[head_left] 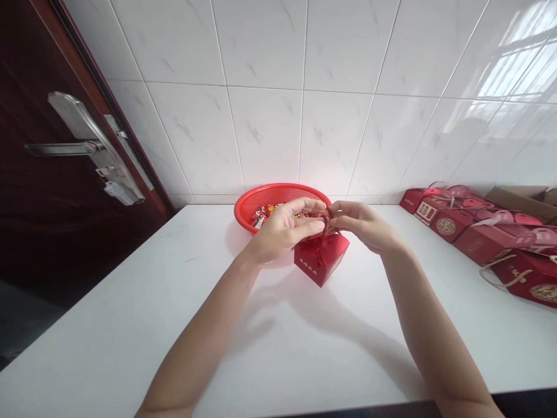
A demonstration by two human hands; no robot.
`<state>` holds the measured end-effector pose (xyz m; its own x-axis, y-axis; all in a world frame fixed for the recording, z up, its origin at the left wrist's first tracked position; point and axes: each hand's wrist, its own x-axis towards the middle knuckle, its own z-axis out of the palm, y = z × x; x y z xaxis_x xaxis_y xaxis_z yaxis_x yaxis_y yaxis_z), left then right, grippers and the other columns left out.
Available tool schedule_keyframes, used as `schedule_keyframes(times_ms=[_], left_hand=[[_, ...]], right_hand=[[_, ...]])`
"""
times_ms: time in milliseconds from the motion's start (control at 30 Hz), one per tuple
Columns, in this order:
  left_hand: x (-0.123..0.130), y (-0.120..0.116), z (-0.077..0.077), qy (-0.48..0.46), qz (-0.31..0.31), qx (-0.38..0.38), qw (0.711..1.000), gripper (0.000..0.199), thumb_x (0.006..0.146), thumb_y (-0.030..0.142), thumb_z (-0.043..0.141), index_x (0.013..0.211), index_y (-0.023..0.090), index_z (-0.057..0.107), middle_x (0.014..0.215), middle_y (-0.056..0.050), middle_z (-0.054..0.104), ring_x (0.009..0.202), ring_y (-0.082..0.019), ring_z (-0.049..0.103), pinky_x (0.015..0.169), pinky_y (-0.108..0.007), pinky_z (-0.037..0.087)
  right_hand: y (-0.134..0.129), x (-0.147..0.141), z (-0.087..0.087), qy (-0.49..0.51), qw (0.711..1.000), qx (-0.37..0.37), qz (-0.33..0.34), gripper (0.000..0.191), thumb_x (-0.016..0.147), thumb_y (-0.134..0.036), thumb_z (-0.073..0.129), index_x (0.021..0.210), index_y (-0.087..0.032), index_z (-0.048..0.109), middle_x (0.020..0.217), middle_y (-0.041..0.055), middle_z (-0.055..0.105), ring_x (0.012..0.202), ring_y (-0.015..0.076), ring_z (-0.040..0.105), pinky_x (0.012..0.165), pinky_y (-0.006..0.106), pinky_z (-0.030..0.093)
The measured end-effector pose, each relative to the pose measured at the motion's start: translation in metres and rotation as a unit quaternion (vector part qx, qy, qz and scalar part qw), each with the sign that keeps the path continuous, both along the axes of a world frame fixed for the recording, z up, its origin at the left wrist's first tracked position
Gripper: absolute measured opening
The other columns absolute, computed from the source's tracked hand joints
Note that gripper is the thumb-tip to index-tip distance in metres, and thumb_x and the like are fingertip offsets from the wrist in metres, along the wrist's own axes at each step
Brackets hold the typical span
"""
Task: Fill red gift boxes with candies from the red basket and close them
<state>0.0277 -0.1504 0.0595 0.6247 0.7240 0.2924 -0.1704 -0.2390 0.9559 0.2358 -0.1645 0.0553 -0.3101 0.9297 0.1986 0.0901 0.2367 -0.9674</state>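
Observation:
A small red gift box (313,264) with pale lettering on its side stands on the white table, just in front of the red basket. From its top rises a dark red ribbon (324,235). My left hand (289,227) pinches the ribbon from the left between thumb and fingers. Opposite it, my right hand (359,222) has its fingertips closed on the same ribbon, above the box. The fingers of both hands nearly meet, and part of the box top is hidden behind the ribbon and my left hand.
Behind my hands, a red plastic basket (248,194) holds small wrapped sweets (261,216). Several red gift boxes (478,232) crowd the right side, near a brown cardboard box (517,197). A tiled wall (265,133) borders the white table (143,325); a dark door (35,191) stands left.

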Motion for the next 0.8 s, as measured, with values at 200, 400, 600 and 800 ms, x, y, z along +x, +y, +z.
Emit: schedule_keyframes(times_ms=[200, 400, 600, 800], left_hand=[[0.001, 0.0, -0.003, -0.015, -0.011, 0.014, 1.0, 0.028, 0.088, 0.023, 0.07, 0.114, 0.016, 0.064, 0.126, -0.011, 0.066, 0.113, -0.026, 0.066, 0.095, -0.038, 0.055], [0.004, -0.002, -0.005, -0.021, -0.021, 0.042, 0.999, 0.031, 0.088, 0.025, 0.071, 0.117, 0.017, 0.063, 0.122, -0.011, 0.069, 0.12, -0.028, 0.063, 0.098, -0.038, 0.054], [0.002, -0.004, -0.002, -0.016, 0.003, 0.051, 0.999, 0.031, 0.088, 0.025, 0.069, 0.116, 0.017, 0.061, 0.112, -0.008, 0.071, 0.103, -0.023, 0.07, 0.091, -0.037, 0.057], [0.001, 0.002, -0.005, 0.061, 0.136, 0.118, 0.982, 0.03, 0.085, 0.032, 0.07, 0.111, 0.02, 0.064, 0.12, -0.007, 0.067, 0.104, -0.023, 0.068, 0.096, -0.04, 0.054]], right_hand=[[-0.005, -0.003, 0.0, 0.008, 1.0, -0.012, 0.006, 0.031, 0.079, -0.041, 0.08, 0.094, -0.019, 0.065, 0.081, 0.0029, 0.072, 0.079, 0.0196, 0.069, 0.075, 0.033, 0.053], [-0.005, -0.013, -0.004, -0.022, 0.999, 0.023, 0.001, 0.027, 0.076, -0.034, 0.08, 0.095, -0.018, 0.069, 0.085, 0.0036, 0.073, 0.083, 0.0203, 0.069, 0.078, 0.034, 0.053], [-0.007, -0.02, -0.003, -0.016, 0.995, 0.051, -0.081, 0.008, 0.075, -0.023, 0.071, 0.074, -0.017, 0.066, 0.074, 0.0013, 0.07, 0.073, 0.0177, 0.068, 0.069, 0.03, 0.053], [-0.01, -0.021, 0.002, 0.015, 0.988, 0.065, -0.139, 0.001, 0.072, -0.018, 0.065, 0.073, -0.017, 0.065, 0.065, 0.0005, 0.069, 0.063, 0.0154, 0.066, 0.066, 0.028, 0.053]])
